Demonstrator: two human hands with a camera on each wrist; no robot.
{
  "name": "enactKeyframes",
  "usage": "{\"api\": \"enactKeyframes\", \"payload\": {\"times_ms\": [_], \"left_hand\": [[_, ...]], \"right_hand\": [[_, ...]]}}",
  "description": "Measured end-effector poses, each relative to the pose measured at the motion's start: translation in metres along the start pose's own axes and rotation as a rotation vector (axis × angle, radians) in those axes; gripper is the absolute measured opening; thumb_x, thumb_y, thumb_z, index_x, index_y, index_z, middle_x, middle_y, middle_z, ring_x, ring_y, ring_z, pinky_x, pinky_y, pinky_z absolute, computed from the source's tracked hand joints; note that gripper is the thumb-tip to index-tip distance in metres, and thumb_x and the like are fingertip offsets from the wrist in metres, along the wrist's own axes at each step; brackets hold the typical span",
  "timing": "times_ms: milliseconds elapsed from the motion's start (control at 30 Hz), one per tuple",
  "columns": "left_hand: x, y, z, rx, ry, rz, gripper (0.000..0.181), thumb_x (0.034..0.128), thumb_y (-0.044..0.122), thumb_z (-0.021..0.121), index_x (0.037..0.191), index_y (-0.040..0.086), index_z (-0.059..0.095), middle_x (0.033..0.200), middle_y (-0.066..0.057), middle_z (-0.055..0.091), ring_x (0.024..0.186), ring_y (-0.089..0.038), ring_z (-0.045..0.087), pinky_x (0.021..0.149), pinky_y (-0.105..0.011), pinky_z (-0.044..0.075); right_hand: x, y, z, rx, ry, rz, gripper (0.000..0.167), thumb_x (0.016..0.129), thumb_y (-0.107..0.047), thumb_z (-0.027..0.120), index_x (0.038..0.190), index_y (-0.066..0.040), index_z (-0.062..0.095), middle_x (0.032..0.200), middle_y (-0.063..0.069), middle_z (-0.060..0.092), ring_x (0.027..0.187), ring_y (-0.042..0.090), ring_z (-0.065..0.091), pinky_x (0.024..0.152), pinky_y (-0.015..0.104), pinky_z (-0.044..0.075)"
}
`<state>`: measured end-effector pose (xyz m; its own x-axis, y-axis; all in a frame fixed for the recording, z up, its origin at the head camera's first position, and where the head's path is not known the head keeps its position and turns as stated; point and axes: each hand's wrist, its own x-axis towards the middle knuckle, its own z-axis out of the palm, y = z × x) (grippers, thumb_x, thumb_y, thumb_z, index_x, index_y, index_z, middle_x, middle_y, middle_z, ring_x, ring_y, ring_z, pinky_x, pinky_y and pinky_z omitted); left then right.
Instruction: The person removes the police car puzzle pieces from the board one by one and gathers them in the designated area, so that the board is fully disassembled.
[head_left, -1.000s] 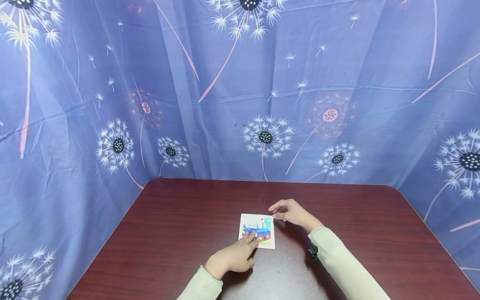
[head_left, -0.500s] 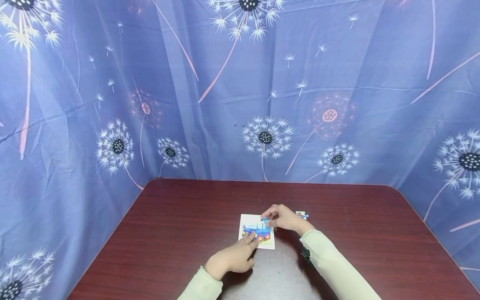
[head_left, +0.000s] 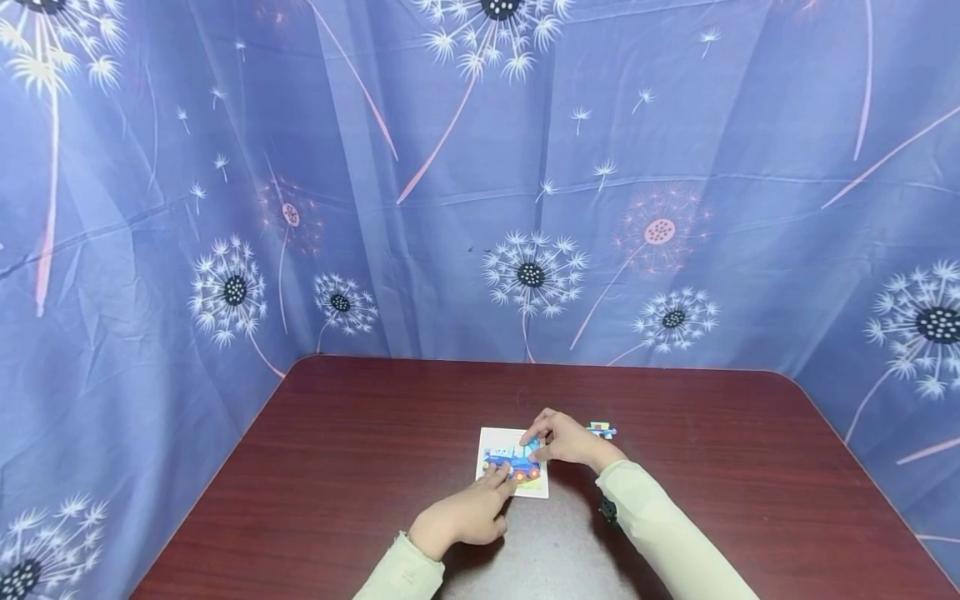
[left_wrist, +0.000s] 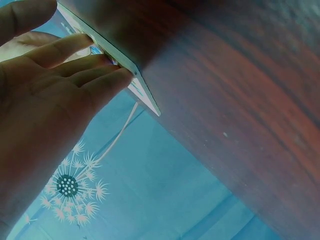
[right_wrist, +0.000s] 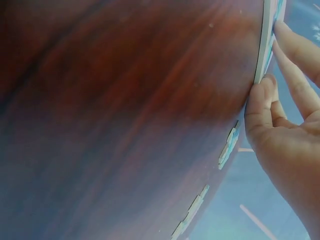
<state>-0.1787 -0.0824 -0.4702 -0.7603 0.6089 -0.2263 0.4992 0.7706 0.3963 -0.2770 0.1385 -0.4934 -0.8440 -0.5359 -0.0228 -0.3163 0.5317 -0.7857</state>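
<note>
A square jigsaw puzzle (head_left: 491,438) with a white border and a blue vehicle picture lies flat on the table. My left hand (head_left: 463,514) rests its extended fingers on the puzzle's lower left part; in the left wrist view those fingers (left_wrist: 102,70) lie across its face near one edge. At the upper right corner, my right hand (head_left: 568,437) holds a small blue puzzle piece (head_left: 535,444) between thumb and fingertips, against the puzzle. In the right wrist view, the fingertips touch the puzzle board (right_wrist: 266,37), and the piece itself is hard to make out.
Beyond the right wrist lies a loose puzzle piece (head_left: 602,430), partly covered by the hand. The right wrist view shows two loose pieces, one nearer (right_wrist: 229,146) and one farther (right_wrist: 191,214). A dandelion-print curtain (head_left: 450,250) surrounds the dark red table (head_left: 360,467).
My right hand has come left from beside the puzzle to its upper right corner, bringing the blue piece down onto it. A loose piece behind that hand has come into view. My left hand stays put.
</note>
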Motion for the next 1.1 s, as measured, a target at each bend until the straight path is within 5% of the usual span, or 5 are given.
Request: {"api": "enactKeyframes", "payload": {"times_ms": [267, 533, 767, 1100], "left_hand": [[0.001, -0.003, 0.003, 0.003, -0.001, 0.016, 0.063, 0.0981, 0.008, 0.062, 0.157, -0.003, 0.046, 0.168, -0.028, 0.032, 0.157, -0.042, 0.029, 0.127, -0.047, 0.029], [0.015, -0.026, 0.031, -0.021, 0.050, 0.045, 0.063, 0.0965, 0.008, 0.061, 0.157, -0.005, 0.046, 0.167, -0.029, 0.032, 0.157, -0.044, 0.028, 0.127, -0.051, 0.029], [0.004, -0.008, 0.008, -0.030, -0.006, 0.010, 0.064, 0.0966, 0.008, 0.064, 0.157, -0.005, 0.046, 0.168, -0.028, 0.030, 0.157, -0.045, 0.026, 0.126, -0.051, 0.030], [0.002, -0.006, 0.006, -0.004, 0.013, 0.027, 0.061, 0.0943, 0.009, 0.063, 0.152, -0.007, 0.051, 0.166, -0.029, 0.035, 0.156, -0.046, 0.030, 0.126, -0.047, 0.032]], "right_hand": [[-0.002, -0.005, 0.001, -0.006, 0.007, 0.008, 0.017, 0.085, 0.002, 0.084, 0.102, -0.002, 0.080, 0.108, 0.007, 0.055, 0.086, 0.018, 0.048, 0.076, 0.033, 0.046], [-0.004, -0.005, 0.003, 0.017, 0.011, -0.010, 0.019, 0.085, 0.005, 0.083, 0.100, -0.003, 0.077, 0.108, 0.010, 0.056, 0.084, 0.018, 0.049, 0.073, 0.031, 0.046], [-0.002, -0.003, 0.002, 0.013, 0.028, -0.079, 0.031, 0.085, 0.010, 0.081, 0.110, 0.001, 0.066, 0.101, 0.010, 0.058, 0.089, 0.024, 0.053, 0.075, 0.028, 0.049], [-0.002, -0.002, 0.000, 0.041, 0.058, -0.107, 0.025, 0.087, 0.016, 0.072, 0.109, 0.005, 0.069, 0.099, 0.014, 0.063, 0.085, 0.019, 0.061, 0.073, 0.028, 0.055]]}}
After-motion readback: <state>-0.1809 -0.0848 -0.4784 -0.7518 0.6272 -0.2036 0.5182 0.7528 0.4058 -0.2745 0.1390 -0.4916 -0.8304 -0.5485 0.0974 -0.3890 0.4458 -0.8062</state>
